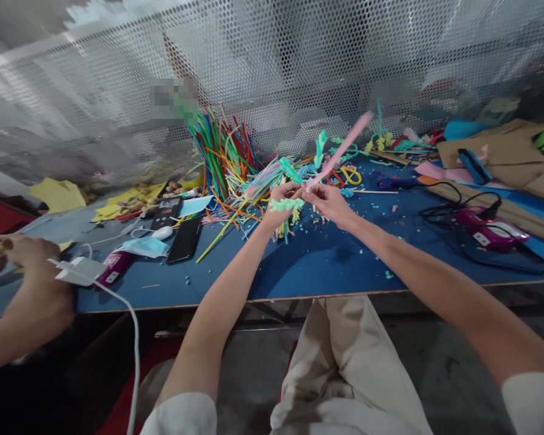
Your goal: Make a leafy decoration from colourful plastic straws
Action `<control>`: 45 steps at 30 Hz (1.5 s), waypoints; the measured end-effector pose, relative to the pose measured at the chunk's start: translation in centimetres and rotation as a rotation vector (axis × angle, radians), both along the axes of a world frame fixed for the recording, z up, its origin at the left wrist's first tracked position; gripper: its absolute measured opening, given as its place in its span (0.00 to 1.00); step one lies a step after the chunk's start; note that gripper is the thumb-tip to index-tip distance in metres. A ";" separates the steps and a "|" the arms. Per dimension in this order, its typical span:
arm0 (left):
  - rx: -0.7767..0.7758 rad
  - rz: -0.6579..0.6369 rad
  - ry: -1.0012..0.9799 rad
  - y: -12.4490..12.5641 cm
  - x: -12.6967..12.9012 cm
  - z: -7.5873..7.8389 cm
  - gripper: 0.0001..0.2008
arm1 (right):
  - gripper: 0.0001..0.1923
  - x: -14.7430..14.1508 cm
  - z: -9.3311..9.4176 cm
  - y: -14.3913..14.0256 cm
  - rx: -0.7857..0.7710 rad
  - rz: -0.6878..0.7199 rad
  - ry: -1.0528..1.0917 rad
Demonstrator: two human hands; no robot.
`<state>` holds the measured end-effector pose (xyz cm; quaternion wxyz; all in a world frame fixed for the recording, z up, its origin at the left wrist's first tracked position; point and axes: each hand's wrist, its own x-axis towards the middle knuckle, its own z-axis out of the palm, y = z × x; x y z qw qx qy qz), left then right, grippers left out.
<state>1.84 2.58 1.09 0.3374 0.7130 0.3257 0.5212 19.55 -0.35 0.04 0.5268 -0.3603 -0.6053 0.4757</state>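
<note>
My left hand [283,202] is closed, its fingers pinched around a light-green leafy craft sprig [292,171] whose leaves stick out above and below the grip. Touching it from the right, my right hand [332,204] pinches the lower end of a long pink strip [344,145], which slants up and away to the right. Both sets of fingertips meet where strip and sprig come together, so the exact join is hidden. Behind the hands lie a yellow loop [352,176] and a pile of coloured stems [226,151].
A black phone [184,240], a pale blue mask [142,245] and a white plug adapter [80,270] lie left. Another person's hand [31,260] is at far left. A purple power strip [492,228] with black cables sits right. A perforated metal screen [272,72] stands behind the table.
</note>
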 end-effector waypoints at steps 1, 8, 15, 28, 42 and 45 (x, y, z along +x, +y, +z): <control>0.002 0.006 -0.002 0.0 0.0 0.0 0.21 | 0.37 0.0 -0.1 0.0 0.011 -0.006 0.004; -0.004 -0.003 -0.027 -0.1 -0.1 0.1 0.24 | 0.34 -0.1 -0.1 0.1 0.019 -0.007 0.096; -0.012 -0.009 -0.056 -0.7 0.0 0.8 0.28 | 0.29 0.3 0.0 0.3 0.049 -0.035 0.167; -0.034 -0.001 -0.064 -0.4 -0.2 0.5 0.28 | 0.30 0.6 0.1 0.7 0.052 -0.048 0.120; -0.111 -0.059 -0.105 -0.4 -0.1 0.7 0.30 | 0.30 0.9 0.6 0.7 0.026 -0.018 0.137; -0.112 -0.053 -0.111 -0.4 -0.1 0.8 0.30 | 0.31 0.9 0.6 0.8 0.009 -0.005 0.113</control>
